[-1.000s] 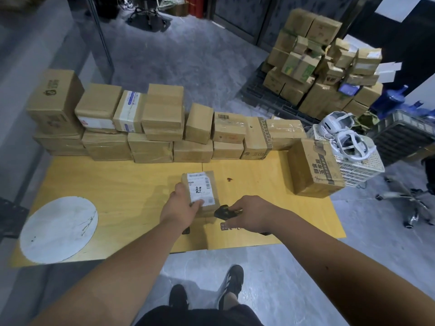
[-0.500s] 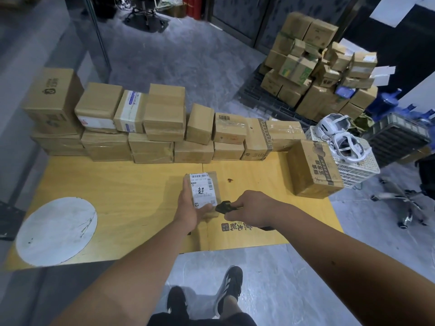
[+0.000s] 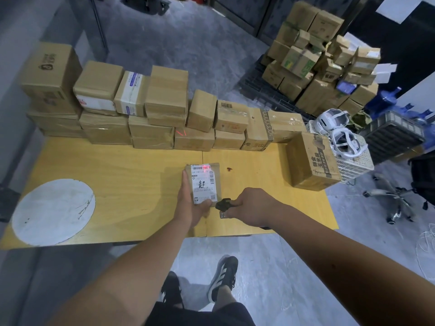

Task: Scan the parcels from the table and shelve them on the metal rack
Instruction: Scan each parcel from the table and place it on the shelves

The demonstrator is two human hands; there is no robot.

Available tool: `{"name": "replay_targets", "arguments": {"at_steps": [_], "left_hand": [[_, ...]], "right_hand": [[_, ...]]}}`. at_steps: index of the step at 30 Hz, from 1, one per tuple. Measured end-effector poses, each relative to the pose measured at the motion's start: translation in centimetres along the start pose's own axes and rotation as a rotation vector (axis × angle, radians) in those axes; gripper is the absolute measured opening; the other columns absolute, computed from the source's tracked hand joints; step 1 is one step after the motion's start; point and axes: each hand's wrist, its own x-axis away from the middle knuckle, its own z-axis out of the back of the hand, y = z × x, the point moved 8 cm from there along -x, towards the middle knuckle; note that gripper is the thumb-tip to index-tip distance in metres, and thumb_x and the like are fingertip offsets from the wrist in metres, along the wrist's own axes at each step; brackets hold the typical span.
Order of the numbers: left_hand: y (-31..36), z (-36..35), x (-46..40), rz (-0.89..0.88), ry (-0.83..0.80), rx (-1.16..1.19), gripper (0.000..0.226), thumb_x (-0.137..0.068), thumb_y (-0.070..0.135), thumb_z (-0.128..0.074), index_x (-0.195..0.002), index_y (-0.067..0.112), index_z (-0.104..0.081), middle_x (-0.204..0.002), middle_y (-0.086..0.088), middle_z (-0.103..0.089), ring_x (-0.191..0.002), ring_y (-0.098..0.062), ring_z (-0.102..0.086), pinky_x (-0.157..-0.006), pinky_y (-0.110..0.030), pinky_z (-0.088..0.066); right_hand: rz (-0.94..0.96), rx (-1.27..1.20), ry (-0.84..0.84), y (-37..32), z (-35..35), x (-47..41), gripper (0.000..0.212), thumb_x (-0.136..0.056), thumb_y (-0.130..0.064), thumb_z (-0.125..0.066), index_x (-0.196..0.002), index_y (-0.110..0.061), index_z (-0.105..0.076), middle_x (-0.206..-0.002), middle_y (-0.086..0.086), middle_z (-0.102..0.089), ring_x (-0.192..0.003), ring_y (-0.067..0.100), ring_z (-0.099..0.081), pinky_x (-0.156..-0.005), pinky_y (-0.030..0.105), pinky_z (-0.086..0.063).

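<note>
A yellow tabletop (image 3: pixel 117 165) carries a two-high wall of cardboard parcels (image 3: pixel 150 109) along its far edge and one larger box (image 3: pixel 310 161) at the right. Above its near middle, the left hand (image 3: pixel 190 205) grips a small parcel (image 3: pixel 204 182), label up, a red scan line across its barcode. The right hand (image 3: pixel 251 205) is curled around a black scanner (image 3: pixel 223 204) just beside it.

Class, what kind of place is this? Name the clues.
Probably a parcel sorting room: rows of boxes on a table, more heaped on a pallet, and a scanner aimed at a labelled parcel.
</note>
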Motion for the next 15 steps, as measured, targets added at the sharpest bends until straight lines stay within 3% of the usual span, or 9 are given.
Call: {"name": "replay_targets", "arguments": {"at_steps": [2,5,15], "left_hand": [[-0.2,0.2,0.0,0.01,0.009,-0.01,0.127,-0.086,-0.01,-0.075,-0.163,0.043,0.011,-0.157,0.006,-0.042,-0.138,-0.017,-0.048,-0.097,-0.021,-0.052],[0.3,0.4,-0.1,0.02,0.043,-0.064,0.129,-0.084,-0.003,-0.08,-0.16,0.051,0.01,-0.162,0.008,-0.038,-0.144,-0.021,-0.044,-0.117,-0.051,-0.042],[0.2,0.4,-0.6,0.002,0.07,-0.069,0.125,-0.085,-0.003,-0.079,-0.164,0.042,0.007,-0.151,0.014,-0.041,-0.131,-0.009,-0.043,-0.114,-0.04,-0.041]], "right_hand": [[0.001,0.003,0.0,0.1,-0.4,0.4,0.039,-0.092,-0.053,-0.073,-0.099,-0.014,-0.077,-0.073,0.001,-0.059,-0.067,0.016,-0.054,-0.055,0.027,-0.038],[-0.001,0.007,-0.024,0.3,-0.7,1.0,0.037,-0.093,-0.051,-0.072,-0.102,-0.016,-0.077,-0.078,0.002,-0.061,-0.072,0.015,-0.056,-0.058,0.027,-0.039],[0.001,0.015,-0.075,0.9,-0.8,1.6,0.039,-0.09,-0.048,-0.075,-0.104,-0.012,-0.078,-0.086,0.005,-0.064,-0.076,0.017,-0.057,-0.062,0.029,-0.04]]}}
